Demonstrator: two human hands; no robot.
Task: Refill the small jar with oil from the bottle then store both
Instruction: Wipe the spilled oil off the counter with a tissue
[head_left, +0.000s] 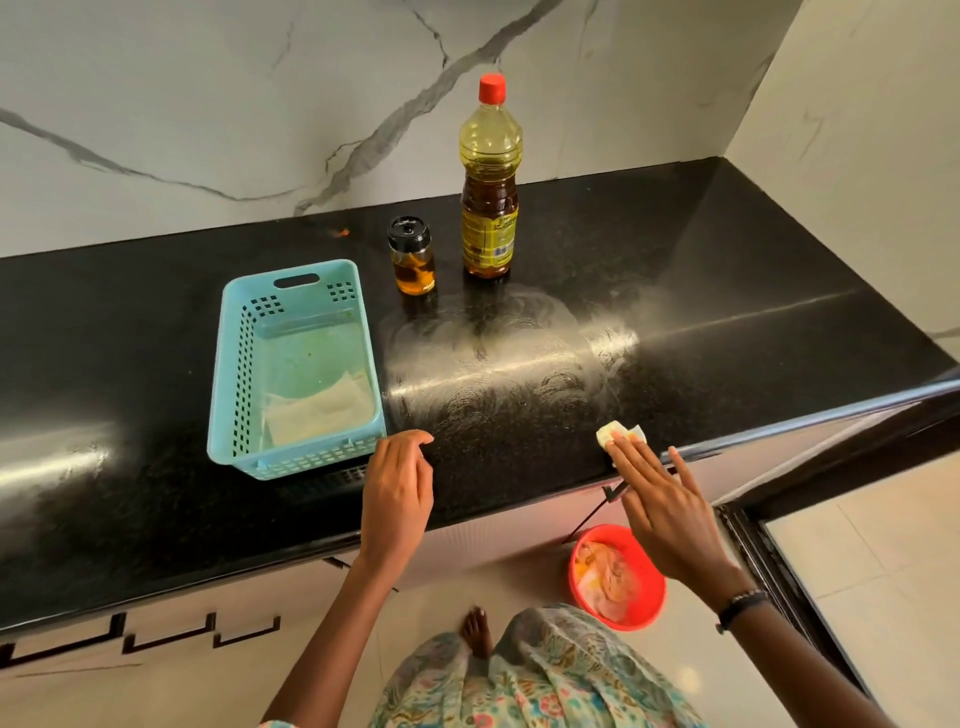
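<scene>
A tall oil bottle (489, 208) with a red cap stands upright at the back of the black counter (727, 322). Left of it stands the small jar (411, 257), black lid on, amber oil in its lower part. A light blue plastic basket (236, 364) lies left of centre with a paper liner in it. My left hand (397, 491) rests on the counter's front part beside the basket, fingers loosely bent, holding nothing. My right hand (660, 499) has straight fingers whose tips press a small white tissue (618, 432) at the counter's front edge.
Smeared wipe marks (493, 364) cover the counter in front of the bottle and jar. A red bin (618, 577) holding used tissues sits on the floor below the counter edge. A marble wall rises behind, and another on the right.
</scene>
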